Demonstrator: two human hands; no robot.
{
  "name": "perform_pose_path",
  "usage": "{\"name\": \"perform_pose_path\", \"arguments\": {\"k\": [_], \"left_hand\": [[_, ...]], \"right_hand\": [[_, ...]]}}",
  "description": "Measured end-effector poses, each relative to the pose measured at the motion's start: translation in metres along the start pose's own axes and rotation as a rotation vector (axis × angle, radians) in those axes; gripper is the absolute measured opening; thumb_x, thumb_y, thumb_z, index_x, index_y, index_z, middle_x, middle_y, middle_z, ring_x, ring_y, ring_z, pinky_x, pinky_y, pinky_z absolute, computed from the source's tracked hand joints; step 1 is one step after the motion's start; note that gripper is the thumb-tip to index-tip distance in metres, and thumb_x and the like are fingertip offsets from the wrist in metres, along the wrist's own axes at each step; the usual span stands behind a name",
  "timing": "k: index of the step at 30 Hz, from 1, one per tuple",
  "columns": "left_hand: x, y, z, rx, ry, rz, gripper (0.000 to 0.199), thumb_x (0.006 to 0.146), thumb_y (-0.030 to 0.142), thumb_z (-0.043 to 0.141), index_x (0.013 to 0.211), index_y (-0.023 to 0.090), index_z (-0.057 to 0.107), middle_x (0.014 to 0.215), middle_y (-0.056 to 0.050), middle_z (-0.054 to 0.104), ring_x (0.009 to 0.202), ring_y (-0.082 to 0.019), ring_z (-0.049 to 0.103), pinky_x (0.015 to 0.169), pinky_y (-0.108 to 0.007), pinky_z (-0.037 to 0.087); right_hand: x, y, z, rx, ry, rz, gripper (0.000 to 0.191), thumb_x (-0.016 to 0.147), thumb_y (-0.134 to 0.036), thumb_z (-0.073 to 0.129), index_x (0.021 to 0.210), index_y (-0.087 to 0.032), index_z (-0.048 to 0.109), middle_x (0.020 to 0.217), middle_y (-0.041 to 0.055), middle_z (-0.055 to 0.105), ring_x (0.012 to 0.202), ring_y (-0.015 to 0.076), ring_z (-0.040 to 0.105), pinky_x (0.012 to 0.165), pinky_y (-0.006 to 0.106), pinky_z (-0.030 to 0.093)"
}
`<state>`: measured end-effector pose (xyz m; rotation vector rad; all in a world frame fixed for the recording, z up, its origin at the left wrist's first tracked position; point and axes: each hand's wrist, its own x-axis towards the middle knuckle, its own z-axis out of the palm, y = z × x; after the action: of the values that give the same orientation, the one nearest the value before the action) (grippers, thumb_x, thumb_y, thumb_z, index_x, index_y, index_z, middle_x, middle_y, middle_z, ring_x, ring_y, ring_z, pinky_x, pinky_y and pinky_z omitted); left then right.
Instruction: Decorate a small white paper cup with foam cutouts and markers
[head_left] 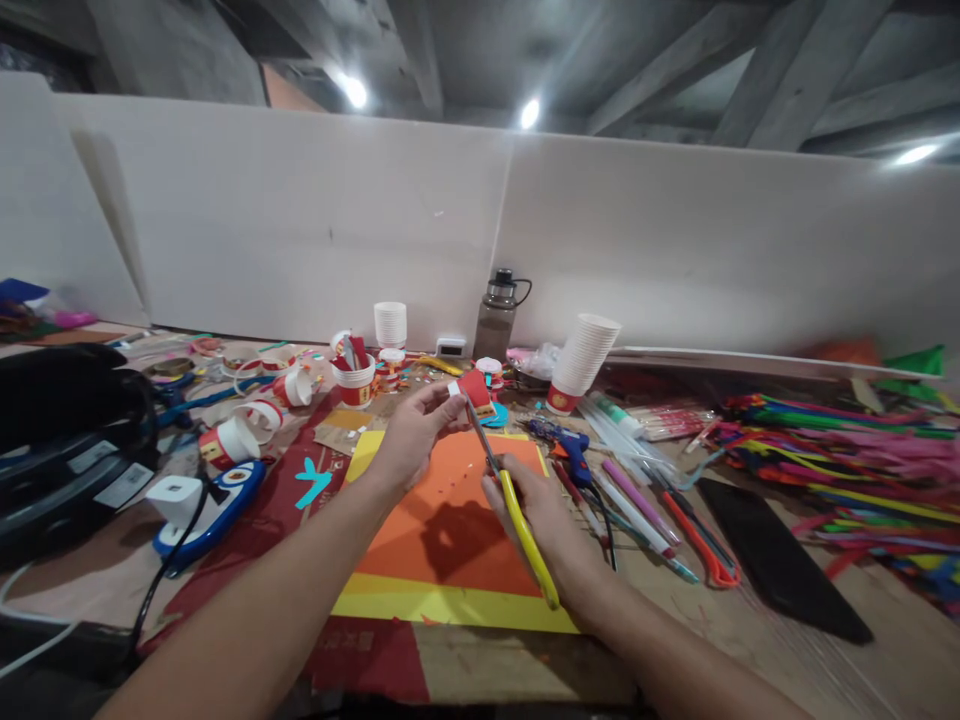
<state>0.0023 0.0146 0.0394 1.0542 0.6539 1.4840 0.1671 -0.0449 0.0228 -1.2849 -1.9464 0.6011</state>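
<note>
My left hand (416, 435) pinches a small red and white paper cup piece (472, 390) above the far part of the orange sheet (420, 520). My right hand (529, 495) is closed round the yellow handles of a pair of scissors (517, 515). The blades point away from me and up to the left, their tips at the cup piece. Under both hands the orange sheet lies on a yellow sheet (465, 610). Tiny scraps dot the orange paper.
A blue glue gun (574, 450), pens (641, 500), an orange cutter (697, 545) and a black phone (784, 560) lie right. Behind stand a bottle (495, 320) and stacked cups (585, 360). A blue and white power strip (214, 515) and cut cups (229, 440) sit left.
</note>
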Motion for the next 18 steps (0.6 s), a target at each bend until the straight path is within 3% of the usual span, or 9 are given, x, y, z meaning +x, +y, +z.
{"name": "perform_pose_path", "arguments": {"k": [10, 18], "left_hand": [[0.000, -0.003, 0.000, 0.002, -0.007, -0.008, 0.034, 0.074, 0.035, 0.076, 0.102, 0.016, 0.070, 0.103, -0.008, 0.069, 0.086, -0.015, 0.064, 0.075, -0.028, 0.054], [0.005, -0.003, -0.007, 0.028, 0.016, -0.005, 0.044, 0.067, 0.032, 0.082, 0.106, 0.018, 0.070, 0.106, -0.009, 0.070, 0.087, -0.017, 0.066, 0.077, -0.030, 0.054]], "right_hand": [[-0.001, 0.002, 0.001, -0.015, -0.008, 0.024, 0.023, 0.089, -0.038, 0.042, 0.075, -0.020, 0.047, 0.063, -0.0023, 0.051, 0.054, 0.0098, 0.044, 0.052, 0.021, 0.032], [-0.003, -0.007, -0.009, 0.004, -0.090, 0.048, 0.023, 0.089, -0.039, 0.044, 0.077, -0.019, 0.048, 0.064, -0.0029, 0.050, 0.056, 0.0100, 0.044, 0.053, 0.022, 0.032]]}}
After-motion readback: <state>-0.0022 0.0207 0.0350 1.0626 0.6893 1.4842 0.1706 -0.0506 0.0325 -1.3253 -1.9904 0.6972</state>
